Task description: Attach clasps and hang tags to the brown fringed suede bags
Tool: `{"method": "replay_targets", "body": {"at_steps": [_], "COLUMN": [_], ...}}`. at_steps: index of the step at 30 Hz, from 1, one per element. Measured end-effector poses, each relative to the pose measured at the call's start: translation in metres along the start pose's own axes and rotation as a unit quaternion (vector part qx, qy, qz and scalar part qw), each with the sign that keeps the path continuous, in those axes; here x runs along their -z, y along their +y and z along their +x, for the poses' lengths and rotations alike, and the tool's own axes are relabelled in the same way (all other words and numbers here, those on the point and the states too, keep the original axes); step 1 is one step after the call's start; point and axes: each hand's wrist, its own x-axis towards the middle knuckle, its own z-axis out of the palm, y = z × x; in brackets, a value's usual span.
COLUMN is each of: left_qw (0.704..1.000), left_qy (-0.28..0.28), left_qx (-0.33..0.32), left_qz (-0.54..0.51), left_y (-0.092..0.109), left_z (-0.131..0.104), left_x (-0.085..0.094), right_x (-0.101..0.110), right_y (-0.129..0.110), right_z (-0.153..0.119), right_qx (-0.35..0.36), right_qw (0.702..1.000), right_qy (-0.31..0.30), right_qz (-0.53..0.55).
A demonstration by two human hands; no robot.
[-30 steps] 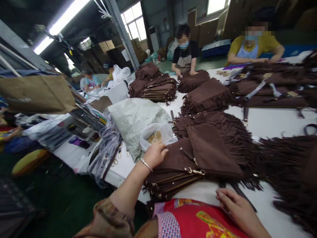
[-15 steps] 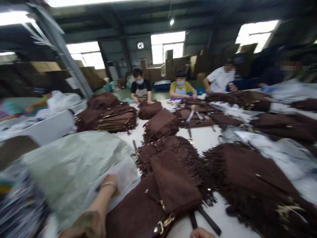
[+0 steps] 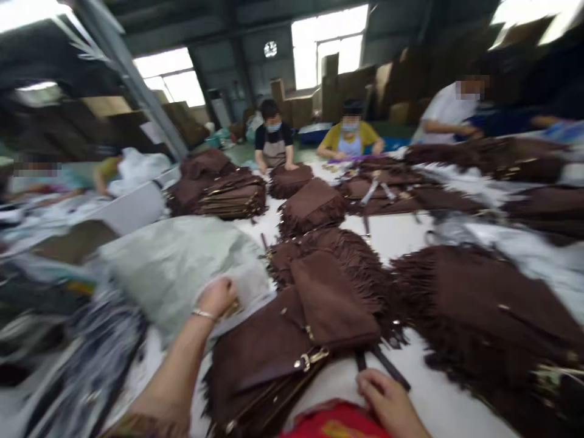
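Observation:
My left hand (image 3: 221, 297), a bracelet at its wrist, is over a clear plastic bag (image 3: 255, 286) with small gold-coloured pieces (image 3: 233, 309) by the fingers. Its fingers are curled, and what they hold, if anything, is hidden. Low at the centre right, my right hand (image 3: 387, 398) has thumb and fingers closed at the end of a dark brown strap (image 3: 361, 360). Between the hands lies a stack of brown suede-like bags (image 3: 260, 334) with a gold clasp (image 3: 314, 359). A smaller brown pouch (image 3: 333, 298) rests across it.
A large pale green sack (image 3: 168, 261) stands behind my left hand. Fringed brown bags (image 3: 483, 304) lie in piles at right, with more piles (image 3: 232, 194) further back. Several people work around the white table (image 3: 401, 237). Dark plastic-wrapped items (image 3: 100, 359) are at left.
The view has shifted, so more of both arms and a red patch at the bottom edge show. My right hand now shows more fully by the strap; my left remains at the plastic bag.

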Motion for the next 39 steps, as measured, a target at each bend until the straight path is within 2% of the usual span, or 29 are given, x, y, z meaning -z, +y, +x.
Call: {"method": "replay_targets", "body": {"at_steps": [1,3,5,8,12,15,18,21,24,27,30,32,34,37,39], "left_qw": [0.999,0.998,0.997,0.993,0.976,0.940,0.927,0.930,0.926,0.922,0.928,0.928,0.926,0.939,0.956], "left_qy": [0.004,0.012,0.024,0.060,0.081,0.079,0.066,0.026,-0.037,-0.075,-0.092,-0.117,-0.153,-0.175,-0.143], "left_qx": [0.032,0.068,0.073,0.070,0.066,0.055,0.023,-0.039,-0.119,-0.154,-0.109,-0.060,-0.037,-0.104,-0.161], "left_qz": [0.007,0.003,-0.022,-0.080,-0.191,-0.327,-0.368,-0.366,-0.356,-0.347,-0.344,-0.349,-0.343,-0.276,-0.196], "left_y": [-0.017,-0.034,-0.037,-0.027,-0.001,0.026,0.065,0.110,0.151,0.177,0.182,0.177,0.168,0.155,0.149], "left_z": [-0.021,-0.050,-0.062,-0.071,-0.088,-0.101,-0.109,-0.115,-0.120,-0.126,-0.134,-0.142,-0.151,-0.164,-0.168], "left_x": [0.007,0.014,0.017,0.027,0.054,0.074,0.087,0.089,0.075,0.050,0.020,-0.001,-0.019,-0.041,-0.051], "right_x": [0.002,0.009,0.017,0.027,0.035,0.039,0.040,0.038,0.032,0.026,0.023,0.022,0.021,0.018,0.016], "right_y": [0.006,0.013,0.010,-0.008,-0.037,-0.061,-0.096,-0.139,-0.174,-0.181,-0.157,-0.132,-0.105,-0.071,-0.055], "right_z": [0.002,0.011,0.018,0.017,0.009,0.008,0.004,-0.006,-0.015,-0.017,-0.015,-0.014,-0.016,-0.019,-0.018], "right_qx": [-0.009,-0.040,-0.046,0.016,0.083,0.109,0.163,0.276,0.337,0.285,0.194,0.155,0.142,0.150,0.139], "right_qw": [1.000,0.998,0.995,0.995,0.992,0.992,0.986,0.961,0.936,0.930,0.940,0.954,0.971,0.980,0.982], "right_qy": [0.001,-0.034,-0.069,-0.065,-0.041,-0.028,-0.021,-0.021,-0.067,-0.158,-0.203,-0.183,-0.143,-0.123,-0.127], "right_qz": [-0.005,-0.023,-0.050,-0.071,-0.082,-0.060,-0.023,-0.001,0.080,0.172,0.193,0.178,0.129,0.035,-0.003]}}
